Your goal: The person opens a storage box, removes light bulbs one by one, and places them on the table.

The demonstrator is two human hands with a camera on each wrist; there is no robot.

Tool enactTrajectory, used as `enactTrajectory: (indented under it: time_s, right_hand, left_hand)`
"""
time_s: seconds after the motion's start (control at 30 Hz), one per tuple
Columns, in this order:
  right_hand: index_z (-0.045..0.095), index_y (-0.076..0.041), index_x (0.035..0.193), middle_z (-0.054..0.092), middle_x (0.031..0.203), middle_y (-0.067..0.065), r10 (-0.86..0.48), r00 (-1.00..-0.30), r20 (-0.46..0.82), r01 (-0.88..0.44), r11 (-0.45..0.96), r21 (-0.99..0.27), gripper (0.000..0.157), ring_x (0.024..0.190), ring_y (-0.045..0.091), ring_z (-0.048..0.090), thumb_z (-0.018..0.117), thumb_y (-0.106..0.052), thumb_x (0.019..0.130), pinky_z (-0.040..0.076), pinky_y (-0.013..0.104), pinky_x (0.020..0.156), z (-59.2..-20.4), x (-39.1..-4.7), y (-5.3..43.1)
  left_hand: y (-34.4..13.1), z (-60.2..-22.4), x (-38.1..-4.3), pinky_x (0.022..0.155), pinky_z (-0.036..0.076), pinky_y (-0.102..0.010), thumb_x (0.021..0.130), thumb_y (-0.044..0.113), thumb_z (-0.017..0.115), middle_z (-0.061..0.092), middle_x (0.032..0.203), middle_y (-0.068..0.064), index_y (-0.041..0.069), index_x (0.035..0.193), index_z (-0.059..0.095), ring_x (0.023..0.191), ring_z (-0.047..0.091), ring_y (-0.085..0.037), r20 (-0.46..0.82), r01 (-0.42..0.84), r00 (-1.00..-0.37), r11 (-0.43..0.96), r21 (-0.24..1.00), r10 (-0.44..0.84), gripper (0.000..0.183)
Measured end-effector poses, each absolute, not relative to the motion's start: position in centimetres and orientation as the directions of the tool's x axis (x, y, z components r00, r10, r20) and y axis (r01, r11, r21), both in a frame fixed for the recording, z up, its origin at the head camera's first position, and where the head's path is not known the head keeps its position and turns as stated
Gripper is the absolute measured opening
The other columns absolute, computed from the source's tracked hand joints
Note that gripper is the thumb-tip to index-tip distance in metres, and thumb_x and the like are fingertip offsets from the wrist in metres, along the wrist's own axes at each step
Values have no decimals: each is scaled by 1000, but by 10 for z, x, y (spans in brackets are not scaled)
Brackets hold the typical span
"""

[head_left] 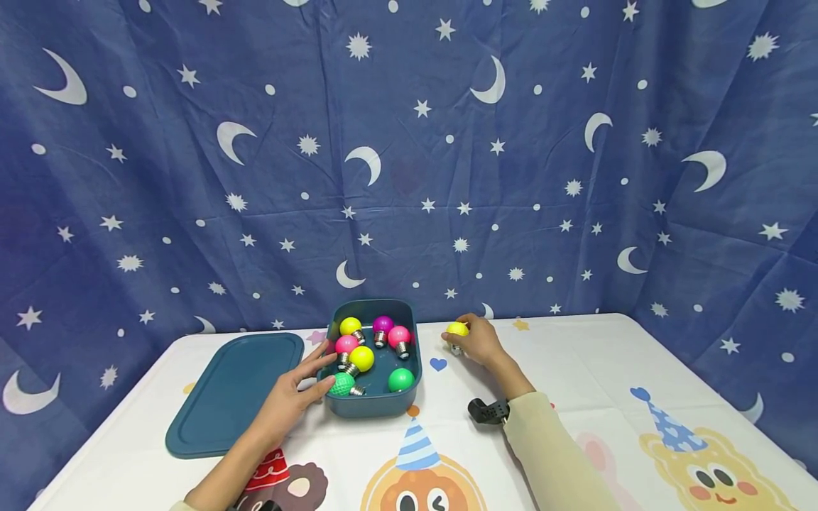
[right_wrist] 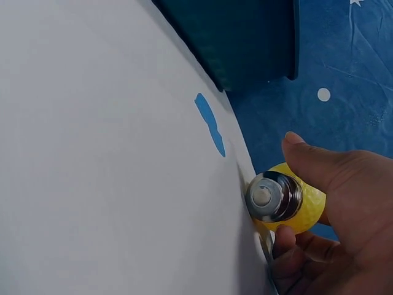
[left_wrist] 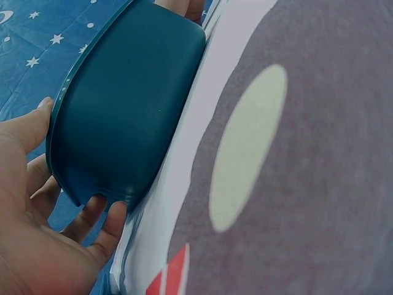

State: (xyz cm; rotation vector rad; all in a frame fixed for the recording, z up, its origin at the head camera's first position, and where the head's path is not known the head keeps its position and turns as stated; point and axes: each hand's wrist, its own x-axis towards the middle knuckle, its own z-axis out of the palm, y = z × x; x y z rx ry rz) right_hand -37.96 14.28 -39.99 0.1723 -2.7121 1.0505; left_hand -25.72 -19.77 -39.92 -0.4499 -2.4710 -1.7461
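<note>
My right hand (head_left: 482, 342) holds a yellow toy light bulb (head_left: 457, 328) by its round part, to the right of a dark teal bin (head_left: 373, 407). In the right wrist view, thumb and fingers lie on either side of the bulb (right_wrist: 312, 206), its silver screw base bare. My left hand (head_left: 290, 397) rests against the bin's left side, fingers spread and mostly straight, thumb near the front corner. Inside the bin lie several bulbs, among them a yellow bulb (head_left: 361, 358), a purple bulb (head_left: 383, 324), a pink bulb (head_left: 400, 335) and a green bulb (head_left: 401, 380).
A flat dark teal lid (head_left: 233, 390) lies on the table left of the bin. The white tablecloth (head_left: 569, 355) carries printed cartoon animals and party hats. Behind the table hangs a blue curtain (head_left: 409, 177) with moons and stars.
</note>
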Motion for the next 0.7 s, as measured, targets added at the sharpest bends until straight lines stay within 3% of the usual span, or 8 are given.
enactTrajectory:
  time_s: [0.13, 0.23, 0.37, 0.5, 0.7]
  right_hand:
    - [57, 6, 121, 60, 113, 22, -21, -970, 242, -179, 736, -653, 54, 98, 32, 58, 75, -30, 84, 48, 42, 85, -400, -379, 143]
    - [57, 6, 122, 59, 114, 23, -12, -973, 231, -165, 735, -658, 54, 100, 33, 57, 75, -29, 84, 47, 43, 86, -399, -379, 144]
    - [56, 6, 122, 58, 115, 24, -8, -975, 221, -156, 735, -660, 54, 101, 34, 57, 74, -28, 85, 48, 43, 87, -397, -378, 145]
    - [57, 5, 123, 57, 116, 25, -7, -977, 212, -149, 735, -661, 55, 103, 36, 56, 72, -31, 86, 47, 45, 86, -395, -377, 147]
    - [57, 7, 123, 57, 116, 26, -26, -968, 249, -186, 741, -646, 55, 107, 39, 54, 69, -34, 88, 44, 48, 88, -387, -376, 150]
  left_hand:
    - [-198, -400, -257, 104, 28, -56, 92, 28, 65, 28, 154, 3, 11, 138, 52, 129, 36, -30, 227, 277, -955, 302, 912, 191, 52]
    - [-198, -400, -258, 103, 30, -53, 92, 28, 65, 29, 154, 4, 11, 138, 53, 127, 38, -29, 230, 280, -955, 309, 909, 188, 51]
    - [-198, -399, -258, 95, 42, -37, 92, 27, 65, 29, 154, 4, 11, 138, 53, 124, 41, -28, 236, 286, -954, 315, 905, 186, 50]
    - [-198, -398, -258, 87, 45, -24, 92, 25, 65, 29, 154, 3, 10, 138, 53, 127, 39, -30, 236, 285, -954, 306, 908, 187, 49]
    - [-197, -398, -258, 89, 45, -28, 93, 24, 65, 29, 154, 4, 11, 138, 53, 129, 37, -31, 229, 279, -955, 313, 908, 188, 49]
